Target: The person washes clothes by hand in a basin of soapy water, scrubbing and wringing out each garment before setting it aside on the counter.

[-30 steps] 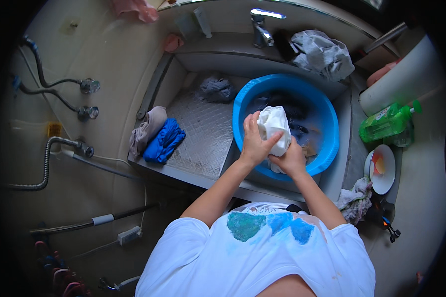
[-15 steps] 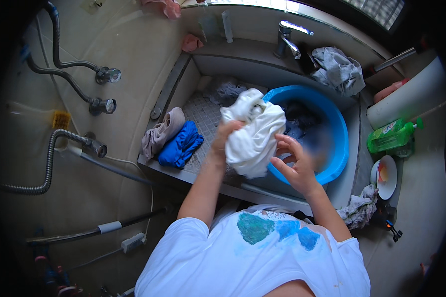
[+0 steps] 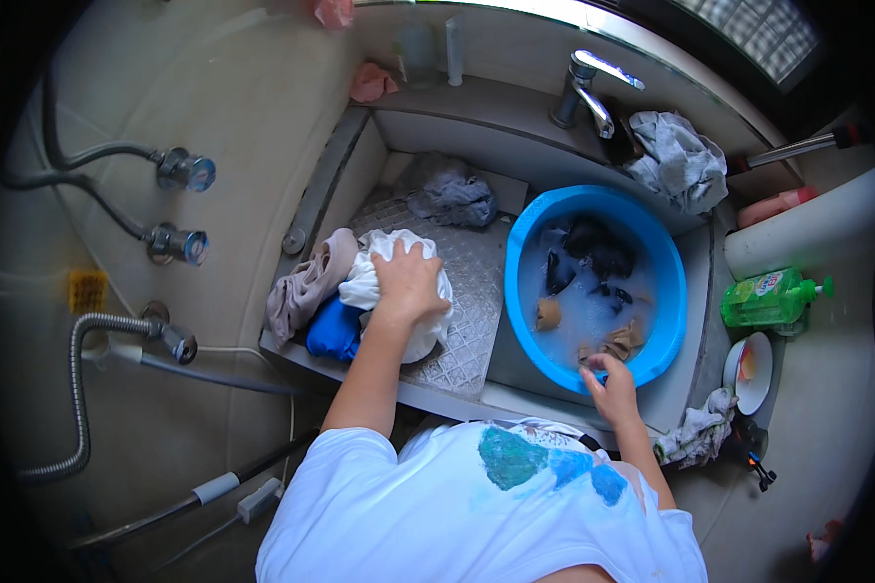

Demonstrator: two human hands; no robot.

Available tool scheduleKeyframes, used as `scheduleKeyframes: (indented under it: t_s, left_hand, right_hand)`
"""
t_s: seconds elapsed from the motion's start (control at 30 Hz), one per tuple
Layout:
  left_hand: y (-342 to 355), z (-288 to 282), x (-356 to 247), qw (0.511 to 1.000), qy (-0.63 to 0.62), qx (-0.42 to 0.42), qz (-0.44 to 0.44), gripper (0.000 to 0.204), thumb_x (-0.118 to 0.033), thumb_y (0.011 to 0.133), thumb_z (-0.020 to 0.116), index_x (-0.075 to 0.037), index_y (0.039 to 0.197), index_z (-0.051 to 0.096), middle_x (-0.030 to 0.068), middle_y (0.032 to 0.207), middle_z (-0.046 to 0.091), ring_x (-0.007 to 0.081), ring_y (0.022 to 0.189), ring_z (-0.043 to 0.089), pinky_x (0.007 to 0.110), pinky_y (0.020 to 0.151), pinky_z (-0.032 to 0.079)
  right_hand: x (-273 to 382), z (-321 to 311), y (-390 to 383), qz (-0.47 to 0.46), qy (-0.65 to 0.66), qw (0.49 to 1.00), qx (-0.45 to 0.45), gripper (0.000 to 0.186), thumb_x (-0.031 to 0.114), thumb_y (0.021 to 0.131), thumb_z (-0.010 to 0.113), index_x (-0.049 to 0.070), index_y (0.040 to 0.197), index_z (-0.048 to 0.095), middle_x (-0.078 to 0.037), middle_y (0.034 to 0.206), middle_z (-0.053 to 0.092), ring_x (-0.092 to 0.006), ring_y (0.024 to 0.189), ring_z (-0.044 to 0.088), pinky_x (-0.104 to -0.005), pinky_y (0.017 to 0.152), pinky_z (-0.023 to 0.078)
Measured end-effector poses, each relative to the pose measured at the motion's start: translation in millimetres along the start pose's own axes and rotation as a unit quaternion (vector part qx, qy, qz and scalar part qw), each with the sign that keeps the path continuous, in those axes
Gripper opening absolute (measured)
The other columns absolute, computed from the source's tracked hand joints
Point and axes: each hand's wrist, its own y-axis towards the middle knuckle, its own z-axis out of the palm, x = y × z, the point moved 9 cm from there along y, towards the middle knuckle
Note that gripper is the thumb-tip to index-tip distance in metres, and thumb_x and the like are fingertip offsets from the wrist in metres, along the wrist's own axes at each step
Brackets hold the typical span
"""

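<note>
My left hand (image 3: 408, 282) lies over a bunched white garment (image 3: 424, 335) on the ribbed left part of the sink, its fingers curved into the cloth. Against the garment's left side are a rolled blue cloth (image 3: 333, 330) and a beige-pink cloth (image 3: 311, 282). My right hand (image 3: 612, 391) is at the near rim of a round blue basin (image 3: 515, 301), fingers loosely bent and thumb apart, with nothing visible in it. Just beyond its fingertips a tan cloth (image 3: 620, 342) lies in cloudy, sudsy water. A dark garment (image 3: 601, 248) soaks farther back in the basin.
A grey wet cloth (image 3: 452, 194) lies at the sink's back. Behind the basin stands a chrome faucet (image 3: 585, 92), with a grey cloth (image 3: 679, 160) beside it. Along the right ledge are a green pump bottle (image 3: 763, 299), a white bowl (image 3: 753, 374) and a crumpled rag (image 3: 700, 425).
My left hand has brought the white garment left and down, from in front of the basin onto the sink's ribbed surface. My right hand has moved from beside the garment to the basin's near rim.
</note>
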Motion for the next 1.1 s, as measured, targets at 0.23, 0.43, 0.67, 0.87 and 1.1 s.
scheduleKeyframes:
  t_s: [0.23, 0.43, 0.67, 0.87, 1.1]
  left_hand:
    - [68.9, -54.7, -0.1, 0.991, -0.123, -0.035, 0.030, 0.063, -0.039, 0.058, 0.077, -0.016, 0.114, 0.057, 0.0094, 0.120, 0.050, 0.0298, 0.117, 0.041, 0.051, 0.087, 0.038]
    - [175.8, 47.8, -2.8, 0.988, -0.136, 0.056, -0.048, 0.087, -0.024, 0.055, 0.077, -0.022, 0.132, 0.037, 0.0149, 0.141, 0.023, 0.0441, 0.121, 0.032, 0.052, 0.098, 0.034]
    - [184.3, 66.4, -3.4, 0.968, -0.229, -0.028, -0.098, 0.033, -0.012, 0.073, 0.060, -0.010, 0.106, 0.062, 0.0174, 0.137, 0.032, 0.0429, 0.119, 0.038, 0.044, 0.091, 0.044]
    - [137.4, 4.9, 58.9, 0.767, -0.630, -0.079, -0.094, 0.019, -0.001, 0.069, 0.061, -0.007, 0.086, 0.056, 0.0013, 0.075, 0.055, 0.0133, 0.069, 0.054, 0.029, 0.058, 0.047]
    - [27.1, -125.6, 37.9, 0.496, -0.845, -0.154, 0.127, 0.024, -0.003, 0.084, 0.054, -0.009, 0.108, 0.054, 0.0049, 0.098, 0.060, 0.0181, 0.087, 0.061, 0.037, 0.064, 0.056]
  right_hand:
    - [13.4, 4.3, 2.2, -0.005, -0.058, 0.998, -0.007, 0.024, 0.024, 0.076, 0.066, 0.003, 0.084, 0.061, -0.014, 0.078, 0.062, -0.0308, 0.075, 0.058, -0.0398, 0.064, 0.043]
    - [-5.5, 18.9, 24.5, 0.099, -0.157, 0.982, 0.036, 0.029, 0.036, 0.079, 0.060, 0.007, 0.074, 0.062, -0.009, 0.066, 0.061, -0.0283, 0.064, 0.058, -0.0386, 0.057, 0.044]
    - [-4.8, 8.2, 23.8, 0.093, -0.142, 0.985, -0.014, 0.030, 0.036, 0.077, 0.060, 0.009, 0.064, 0.060, -0.006, 0.058, 0.058, -0.0270, 0.058, 0.058, -0.0379, 0.052, 0.044]
    - [-9.0, 11.3, 20.8, 0.098, -0.135, 0.986, -0.002, 0.029, 0.035, 0.077, 0.060, 0.008, 0.066, 0.060, -0.008, 0.059, 0.058, -0.0273, 0.058, 0.057, -0.0377, 0.052, 0.043]
    - [-3.1, 9.2, 21.4, 0.082, -0.112, 0.990, 0.001, 0.032, 0.038, 0.076, 0.062, 0.007, 0.066, 0.062, -0.010, 0.063, 0.060, -0.0263, 0.062, 0.060, -0.0366, 0.055, 0.045]
